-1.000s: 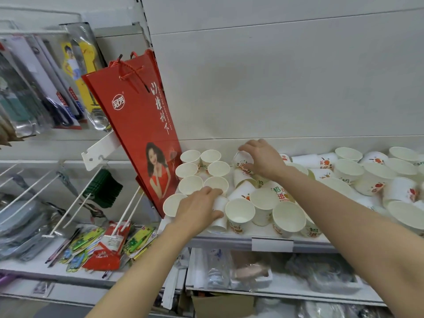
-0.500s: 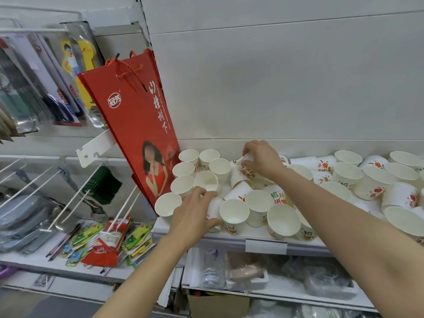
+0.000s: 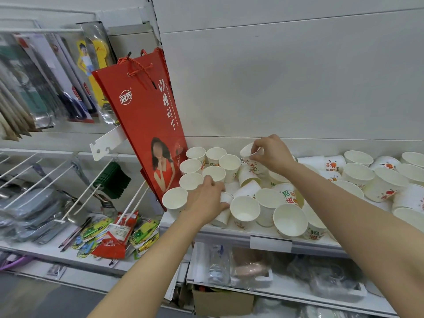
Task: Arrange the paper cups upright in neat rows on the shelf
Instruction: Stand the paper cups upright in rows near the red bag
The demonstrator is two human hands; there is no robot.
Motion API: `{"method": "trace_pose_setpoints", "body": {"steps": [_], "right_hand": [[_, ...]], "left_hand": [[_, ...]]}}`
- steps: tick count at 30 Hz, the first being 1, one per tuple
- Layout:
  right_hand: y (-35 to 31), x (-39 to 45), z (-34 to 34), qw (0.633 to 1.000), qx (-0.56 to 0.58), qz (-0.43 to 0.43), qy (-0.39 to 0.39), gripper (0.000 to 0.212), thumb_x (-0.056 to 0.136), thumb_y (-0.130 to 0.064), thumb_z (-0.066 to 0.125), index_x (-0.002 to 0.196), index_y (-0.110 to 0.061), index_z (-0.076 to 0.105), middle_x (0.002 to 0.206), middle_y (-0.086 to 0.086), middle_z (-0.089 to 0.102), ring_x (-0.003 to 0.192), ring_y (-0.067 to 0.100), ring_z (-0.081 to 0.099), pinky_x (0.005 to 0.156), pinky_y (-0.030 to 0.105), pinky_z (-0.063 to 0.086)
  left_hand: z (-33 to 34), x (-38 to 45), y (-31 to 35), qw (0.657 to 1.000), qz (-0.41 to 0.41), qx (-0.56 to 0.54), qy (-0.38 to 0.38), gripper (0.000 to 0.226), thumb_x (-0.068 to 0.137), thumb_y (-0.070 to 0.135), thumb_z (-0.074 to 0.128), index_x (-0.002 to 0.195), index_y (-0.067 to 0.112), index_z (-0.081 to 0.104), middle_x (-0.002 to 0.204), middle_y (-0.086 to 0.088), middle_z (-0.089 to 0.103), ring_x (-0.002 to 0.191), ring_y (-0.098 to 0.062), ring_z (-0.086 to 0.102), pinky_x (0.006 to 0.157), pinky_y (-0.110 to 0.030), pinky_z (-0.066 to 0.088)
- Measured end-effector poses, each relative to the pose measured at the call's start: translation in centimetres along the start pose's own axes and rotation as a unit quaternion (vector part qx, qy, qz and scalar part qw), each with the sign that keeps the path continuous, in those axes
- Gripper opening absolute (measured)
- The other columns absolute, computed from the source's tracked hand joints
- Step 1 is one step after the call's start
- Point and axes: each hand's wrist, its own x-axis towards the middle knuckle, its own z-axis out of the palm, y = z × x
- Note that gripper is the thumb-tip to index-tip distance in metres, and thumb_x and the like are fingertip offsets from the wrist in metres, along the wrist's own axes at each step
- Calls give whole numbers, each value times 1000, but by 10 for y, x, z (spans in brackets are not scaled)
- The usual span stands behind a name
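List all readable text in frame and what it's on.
"冠芳": white logo on the red gift bag.
"山楂树下" and "UNDER THE HAWTHORN TREE": down the same bag.
"招财进": front paper cups.
Shelf price tag: blank or too blurred to read.
Hanging packages: print too blurred to read.

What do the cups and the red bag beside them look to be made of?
Cups: thin paper, it seems, matte white inside with rolled rims and printed outsides. Red bag: probably coated paper, judging by its stiff flat panels, slight sheen and twisted cord handles.

Cups (image 3: 244, 208) on shelf (image 3: 229, 234), right of bag (image 3: 146, 125)
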Motion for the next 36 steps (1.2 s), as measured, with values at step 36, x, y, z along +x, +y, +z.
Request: {"method": "trace_pose_setpoints", "body": {"steps": [36], "right_hand": [[30,-60,-62,991,90,19,98,9,76,-23,76,84,-23,71,101,2,66,113,17,46,83,27,34]], "left_hand": [[-41,68,31,988,109,1,111,22,91,32,61,111,29,69,108,5,67,106,-21,57,73,-32,46]]}}
